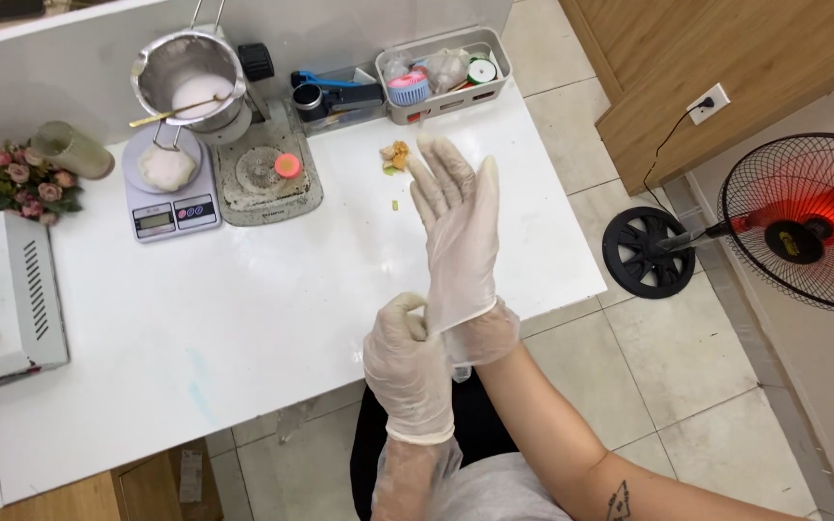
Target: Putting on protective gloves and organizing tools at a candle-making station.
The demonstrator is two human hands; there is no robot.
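Observation:
My right hand [456, 227] is raised over the white table [243, 318], fingers spread and pointing away, inside a thin translucent glove. My left hand [405, 362], gloved as well, pinches the cuff of the right glove [475, 323] at the wrist. Neither hand touches anything on the table. A small heap of yellow and green scraps [395, 154] lies just beyond the right fingertips.
At the back stand a digital scale [168, 207] with a white lump, a metal pitcher [188, 82] with a gold spoon on a small burner [263, 174], a grey bin of supplies [444, 75], a flower bunch [21, 181] and a white box [7, 289]. A floor fan [808, 224] stands to the right.

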